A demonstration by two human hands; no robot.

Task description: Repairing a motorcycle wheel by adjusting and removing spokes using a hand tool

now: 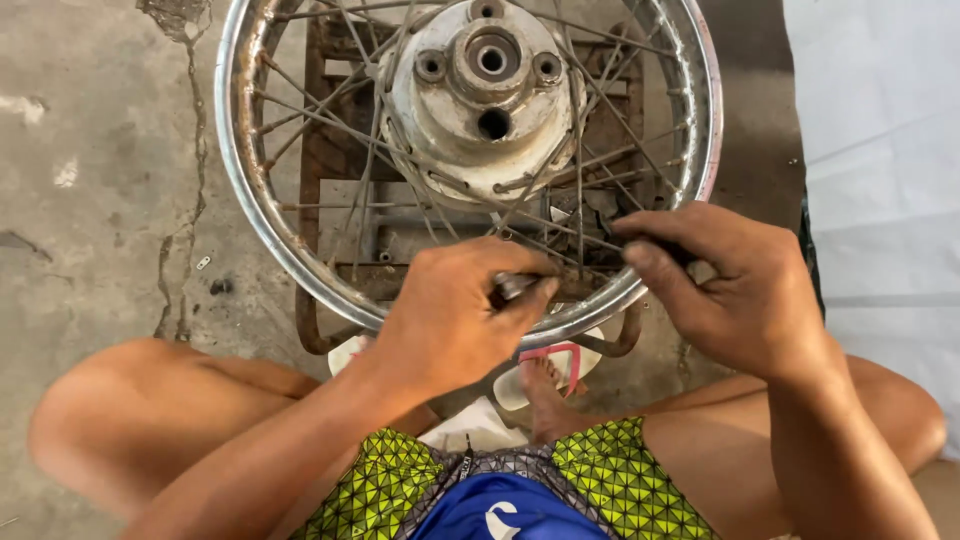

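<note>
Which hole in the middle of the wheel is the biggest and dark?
The plain dark hole at the hub's lower edge; the others sit inside raised metal rings.

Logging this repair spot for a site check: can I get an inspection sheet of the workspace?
Surface: cracked, stained concrete floor.
Job's things: spoked wheel rim with metal hub, lying flat on a rusty metal stand.
Clutter: small bits on the floor; a sandal under one foot.
Hands: left hand pinches a small metal part at the near rim; right hand grips a dark tool among the spokes.
Cables: nothing seen.
Surroundings: white sheet at right.
</note>
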